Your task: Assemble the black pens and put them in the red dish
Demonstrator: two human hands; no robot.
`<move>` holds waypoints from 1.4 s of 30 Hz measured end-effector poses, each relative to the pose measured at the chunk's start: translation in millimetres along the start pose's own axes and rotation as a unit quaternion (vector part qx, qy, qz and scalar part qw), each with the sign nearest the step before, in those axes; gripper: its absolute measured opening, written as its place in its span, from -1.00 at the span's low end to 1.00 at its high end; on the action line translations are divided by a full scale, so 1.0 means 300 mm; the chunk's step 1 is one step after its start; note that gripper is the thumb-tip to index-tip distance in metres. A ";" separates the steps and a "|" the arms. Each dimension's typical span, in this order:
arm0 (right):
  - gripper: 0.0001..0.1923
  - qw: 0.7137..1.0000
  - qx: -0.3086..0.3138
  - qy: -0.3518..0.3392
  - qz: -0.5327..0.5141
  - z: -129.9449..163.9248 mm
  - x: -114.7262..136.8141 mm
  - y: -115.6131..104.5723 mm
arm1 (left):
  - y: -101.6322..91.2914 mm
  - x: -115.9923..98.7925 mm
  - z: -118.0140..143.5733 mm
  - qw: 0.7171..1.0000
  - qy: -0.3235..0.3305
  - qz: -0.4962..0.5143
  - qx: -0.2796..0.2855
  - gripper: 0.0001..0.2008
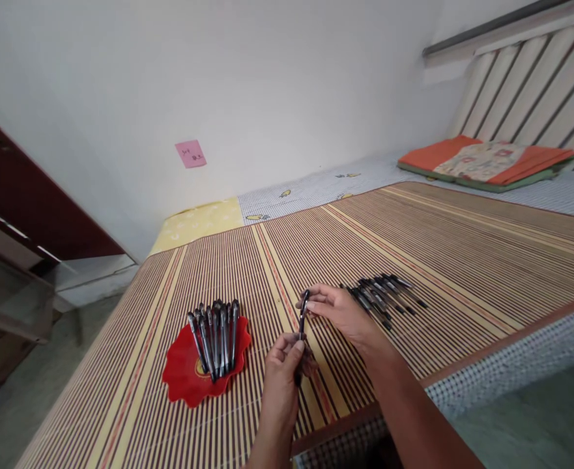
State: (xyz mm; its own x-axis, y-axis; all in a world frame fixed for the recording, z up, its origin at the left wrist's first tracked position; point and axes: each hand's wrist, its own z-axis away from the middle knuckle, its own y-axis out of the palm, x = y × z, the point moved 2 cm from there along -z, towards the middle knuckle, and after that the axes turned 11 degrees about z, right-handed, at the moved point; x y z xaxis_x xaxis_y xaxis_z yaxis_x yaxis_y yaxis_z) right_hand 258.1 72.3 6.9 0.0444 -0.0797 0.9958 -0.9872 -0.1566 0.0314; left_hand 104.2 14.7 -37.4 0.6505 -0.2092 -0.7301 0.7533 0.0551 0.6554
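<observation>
Both hands are on one black pen (302, 319), which stands nearly upright over the striped mat (287, 260). My left hand (287, 358) is closed round its lower part. Higher up, the fingers of my right hand (333, 309) pinch the capped top end. To the left, a red wavy-edged plate (182, 368) bears a bundle of capped pens (215, 339) lying side by side. Right of my right hand, several more pens (379, 293) lie loosely on the mat, partly hidden behind that hand.
The mat covers a bed whose front edge (487, 329) runs close to my arms. Folded orange and green cloth (487, 163) lies at the far right by a slatted headboard (531, 91). A pink note (191, 154) is stuck on the white wall (291, 98).
</observation>
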 end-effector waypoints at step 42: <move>-0.69 0.992 0.114 0.026 0.043 -0.008 -0.052 0.051 | -0.008 0.007 0.016 0.999 0.052 -0.010 0.012 -0.75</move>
State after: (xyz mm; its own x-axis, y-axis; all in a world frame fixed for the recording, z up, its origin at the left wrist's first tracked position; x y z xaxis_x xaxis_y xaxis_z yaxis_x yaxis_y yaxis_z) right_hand 242.0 73.5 -8.1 -0.0523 -0.0516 0.9973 -0.9264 -0.3703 -0.0677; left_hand 103.3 9.4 -39.6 0.6430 -0.1066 -0.7584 0.7644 0.0278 0.6441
